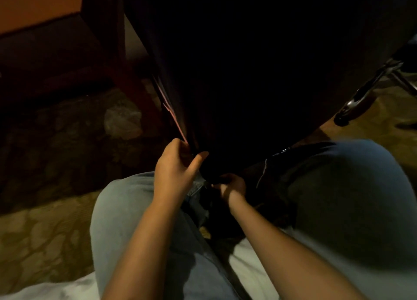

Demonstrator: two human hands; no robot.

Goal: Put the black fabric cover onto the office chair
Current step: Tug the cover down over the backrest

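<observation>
The black fabric cover (pixel 259 74) is hanging as a broad dark sheet straight ahead of the seated person, filling the upper middle of the view and narrowing to a gathered point between the knees. The left hand (pixel 174 167) is pinching the cover's left edge: its fingers (pixel 178 145) are curling round the outer side of the hem while the thumb (pixel 199 160) is pressing the cloth from the inner side, so the fabric is passing between them. A thin pale seam is running up the cover from that grip.

Just below and to the right, the right hand (pixel 232 185) is closing round the bunched lower tip of the cover, with curled fingers sinking into the dark cloth and the fabric sitting directly above its knuckles. The two hands are working near each other but are not touching.

The office chair (pixel 370 85) is showing only at the right, where a chrome leg is slanting down to a dark caster (pixel 341 118) on the patterned carpet (pixel 45 232); the rest is lying behind the cover or in shadow. Legs in pale jeans (pixel 121 220) are spreading to either side of the hands. A wooden cabinet (pixel 45 40) is standing at the upper left, and a white sheet (pixel 250 275) is lying under the person.
</observation>
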